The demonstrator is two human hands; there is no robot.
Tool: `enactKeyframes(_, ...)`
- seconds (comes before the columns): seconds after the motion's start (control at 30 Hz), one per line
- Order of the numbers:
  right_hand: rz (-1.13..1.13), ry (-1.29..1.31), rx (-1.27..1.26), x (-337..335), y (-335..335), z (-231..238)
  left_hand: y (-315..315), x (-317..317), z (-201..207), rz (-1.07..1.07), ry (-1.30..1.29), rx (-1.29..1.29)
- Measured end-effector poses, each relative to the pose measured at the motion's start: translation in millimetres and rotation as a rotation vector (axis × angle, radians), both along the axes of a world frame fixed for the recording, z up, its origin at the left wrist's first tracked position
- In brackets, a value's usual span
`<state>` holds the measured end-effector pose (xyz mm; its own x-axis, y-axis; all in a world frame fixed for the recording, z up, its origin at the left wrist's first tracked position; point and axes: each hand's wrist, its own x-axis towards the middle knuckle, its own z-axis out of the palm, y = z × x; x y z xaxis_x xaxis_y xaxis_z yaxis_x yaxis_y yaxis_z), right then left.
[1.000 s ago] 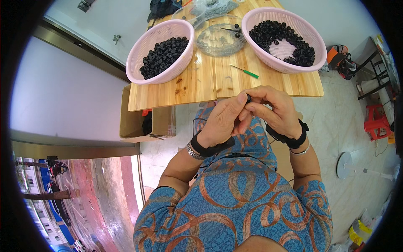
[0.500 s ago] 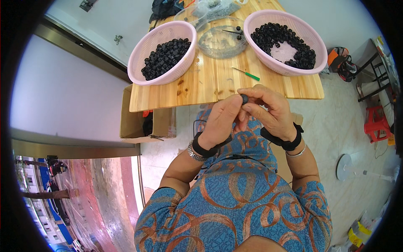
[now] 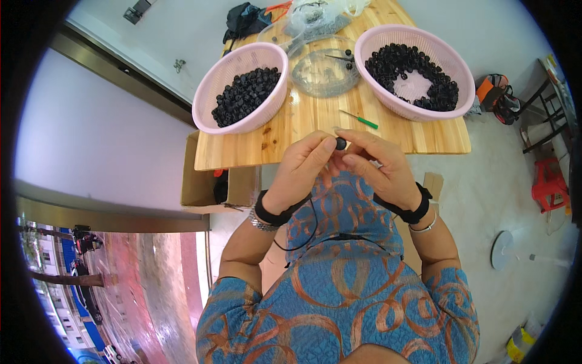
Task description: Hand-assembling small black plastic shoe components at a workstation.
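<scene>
Just off the table's front edge, a small round black cap-like piece (image 3: 341, 144) sits between my two hands. My left hand (image 3: 298, 168) pinches it from the left, with the thumb along its side. From the right, the bent index finger of my right hand (image 3: 388, 167) reaches its upper edge, the thumb lower down near it. The other fingers are partly hidden beneath. Similar black pieces fill part of the left pink basket (image 3: 209, 116). More lie in the right pink basket (image 3: 464, 91), ringed around a bare patch of its bottom.
On the wooden table (image 3: 291, 136) lies a green-handled pick (image 3: 367, 122). Behind it stands a clear round tray (image 3: 324, 92) with dark-tipped tweezers and a few black pieces at its edge. Plastic bags (image 3: 318, 21) lie farther back. A cardboard box (image 3: 197, 188) stands below the table's left side.
Both hands have shifted slightly left with the black piece, and my left hand has drawn a little away from the right. The table and baskets appear lower in view.
</scene>
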<state>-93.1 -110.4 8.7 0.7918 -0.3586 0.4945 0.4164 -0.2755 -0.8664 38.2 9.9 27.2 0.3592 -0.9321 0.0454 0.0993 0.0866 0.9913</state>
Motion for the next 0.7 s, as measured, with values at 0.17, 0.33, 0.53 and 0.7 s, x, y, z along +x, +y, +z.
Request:
enactKeyframes(0.17,0.005,0.068,0.017,2.0,-5.5,10.9,6.6,41.0,39.1,0.196,-0.407,0.159)
enactKeyframes(0.33,0.024,0.153,0.042,-3.4,-11.9,-0.5,7.4,140.4,82.4,0.408,-1.283,0.365)
enactKeyframes(0.53,0.069,0.181,-0.044,-5.6,-20.3,-21.7,-56.8,176.9,105.8,0.281,-1.585,0.406)
enactKeyframes(0.7,0.075,0.237,-0.14,-5.9,-29.0,-20.4,-166.1,180.9,74.7,-0.197,-1.685,0.498)
